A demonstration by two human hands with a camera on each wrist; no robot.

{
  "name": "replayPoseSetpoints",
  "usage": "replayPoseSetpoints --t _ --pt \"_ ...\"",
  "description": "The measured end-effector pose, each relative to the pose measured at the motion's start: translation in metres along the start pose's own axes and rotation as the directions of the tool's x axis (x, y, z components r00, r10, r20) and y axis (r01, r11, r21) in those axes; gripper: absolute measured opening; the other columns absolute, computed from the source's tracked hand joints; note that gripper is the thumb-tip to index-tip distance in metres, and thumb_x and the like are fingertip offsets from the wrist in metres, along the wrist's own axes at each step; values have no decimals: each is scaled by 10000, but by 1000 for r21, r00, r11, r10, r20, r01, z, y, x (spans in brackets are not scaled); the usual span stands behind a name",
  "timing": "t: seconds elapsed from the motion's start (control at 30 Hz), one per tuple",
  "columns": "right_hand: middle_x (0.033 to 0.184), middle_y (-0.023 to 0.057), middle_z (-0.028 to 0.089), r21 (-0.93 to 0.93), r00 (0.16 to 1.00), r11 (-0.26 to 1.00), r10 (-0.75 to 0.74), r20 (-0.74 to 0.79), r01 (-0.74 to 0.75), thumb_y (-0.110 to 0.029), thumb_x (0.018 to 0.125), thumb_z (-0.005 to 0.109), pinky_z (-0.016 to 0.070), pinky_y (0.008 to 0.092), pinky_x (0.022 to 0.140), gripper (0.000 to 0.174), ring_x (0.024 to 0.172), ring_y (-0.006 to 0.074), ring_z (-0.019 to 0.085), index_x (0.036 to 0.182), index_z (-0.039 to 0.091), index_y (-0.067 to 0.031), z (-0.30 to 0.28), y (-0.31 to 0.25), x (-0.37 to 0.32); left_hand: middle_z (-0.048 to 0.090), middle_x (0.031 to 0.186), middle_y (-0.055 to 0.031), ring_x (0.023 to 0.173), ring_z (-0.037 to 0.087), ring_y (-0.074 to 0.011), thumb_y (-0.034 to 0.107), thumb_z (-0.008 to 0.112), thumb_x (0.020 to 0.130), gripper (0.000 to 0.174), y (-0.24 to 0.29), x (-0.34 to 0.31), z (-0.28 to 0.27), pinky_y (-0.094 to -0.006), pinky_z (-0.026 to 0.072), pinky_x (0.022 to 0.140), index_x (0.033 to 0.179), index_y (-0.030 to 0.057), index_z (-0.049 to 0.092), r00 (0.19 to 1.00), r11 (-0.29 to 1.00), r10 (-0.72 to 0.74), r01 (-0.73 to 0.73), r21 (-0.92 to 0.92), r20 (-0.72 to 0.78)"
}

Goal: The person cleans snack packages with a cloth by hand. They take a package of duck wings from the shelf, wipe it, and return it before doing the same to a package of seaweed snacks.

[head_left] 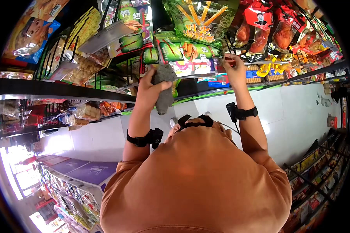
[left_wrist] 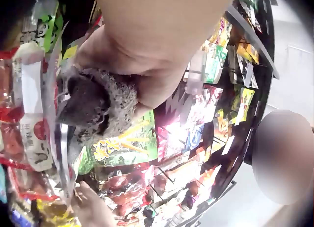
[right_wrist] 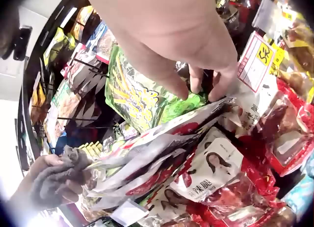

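Note:
A crumpled grey cloth (head_left: 165, 99) is held in my left hand (head_left: 147, 89), the thumb across it, at the left end of a stack of green snack bags (head_left: 188, 53). In the left wrist view the cloth (left_wrist: 110, 107) bunches under the palm. My right hand (head_left: 236, 72) is at the other end of the stack. From the right wrist view, its curled fingers (right_wrist: 218, 87) grip the corner of these bags, which appear edge-on (right_wrist: 157, 151). Just behind hangs another green bag with yellow sticks (right_wrist: 130, 92).
Red vacuum-packed meat snacks (head_left: 258, 37) hang to the right. A clear label holder (head_left: 105, 37) juts out at the left, beside metal hooks. The black shelf rail (head_left: 66, 92) runs along the front, with more packs below. Behind me is another shelf (head_left: 319, 182).

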State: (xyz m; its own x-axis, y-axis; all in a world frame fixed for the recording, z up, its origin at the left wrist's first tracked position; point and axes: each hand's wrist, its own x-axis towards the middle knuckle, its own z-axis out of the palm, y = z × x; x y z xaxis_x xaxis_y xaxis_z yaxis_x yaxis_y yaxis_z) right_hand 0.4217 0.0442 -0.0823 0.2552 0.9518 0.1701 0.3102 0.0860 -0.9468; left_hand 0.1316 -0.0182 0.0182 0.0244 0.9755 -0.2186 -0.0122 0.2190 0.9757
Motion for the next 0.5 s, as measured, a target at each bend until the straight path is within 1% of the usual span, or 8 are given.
replayPoseSetpoints --t 0.07,0.1,0.13,0.17,0.2,0.3,0.33,0.5 --pt "940 72 613 -104 978 974 -205 -37 200 -65 820 669 476 263 681 217 907 133 596 1029 632 -23 2 8 -4 626 962 -68 859 593 -144 19 712 706 496 -4 -8 6 -286 477 776 1164 -40 529 996 997 81 -81 3 27" --pt "940 72 613 -98 978 974 -207 -25 204 -65 820 669 476 263 681 217 907 133 596 1029 632 -23 3 11 -6 626 962 -68 859 593 -144 19 712 706 496 -5 -14 7 -286 477 776 1164 -40 529 997 997 80 -80 3 14" --pt "951 58 602 199 1000 980 16 0 -15 -57 825 665 472 257 668 243 899 136 595 1059 609 -33 4 14 -11 616 968 -64 868 585 -140 21 717 705 504 -6 -20 8 -283 474 780 1167 -30 524 994 993 104 -105 57 25" --pt "963 44 591 462 970 854 225 89 -240 -48 829 661 469 252 655 271 891 138 594 1089 585 -42 3 10 -17 606 974 -60 878 577 -137 23 722 703 511 -8 -26 9 -280 471 785 1171 -21 520 991 986 126 -129 108 37" --pt "982 32 563 539 944 775 294 153 -329 -46 831 670 463 248 626 313 863 132 584 1118 545 -58 -4 2 -19 593 990 -56 889 563 -132 17 721 704 505 -14 -31 8 -276 466 790 1168 1 522 991 987 129 -132 93 35" --pt "990 33 544 621 908 693 411 76 -366 -39 827 679 459 244 605 291 851 122 575 1083 541 -53 -8 -5 -19 596 978 -50 884 557 -127 5 715 703 502 -19 -43 8 -278 462 791 1167 15 522 993 990 121 -121 68 15" --pt "960 29 536 663 883 622 449 135 -417 -26 827 681 473 242 651 292 856 129 569 1076 530 -43 -9 -4 -16 586 1024 -68 918 559 -147 -31 697 707 539 -25 -45 4 -281 460 816 1207 18 502 997 996 70 -71 49 16" --pt "989 60 552 740 906 564 396 147 -367 19 826 660 494 264 787 348 884 159 583 1130 491 7 -1 -6 -17 578 1010 -50 931 548 -130 -52 680 697 537 -36 -55 -8 -272 458 818 1196 39 505 995 979 97 -96 178 8"
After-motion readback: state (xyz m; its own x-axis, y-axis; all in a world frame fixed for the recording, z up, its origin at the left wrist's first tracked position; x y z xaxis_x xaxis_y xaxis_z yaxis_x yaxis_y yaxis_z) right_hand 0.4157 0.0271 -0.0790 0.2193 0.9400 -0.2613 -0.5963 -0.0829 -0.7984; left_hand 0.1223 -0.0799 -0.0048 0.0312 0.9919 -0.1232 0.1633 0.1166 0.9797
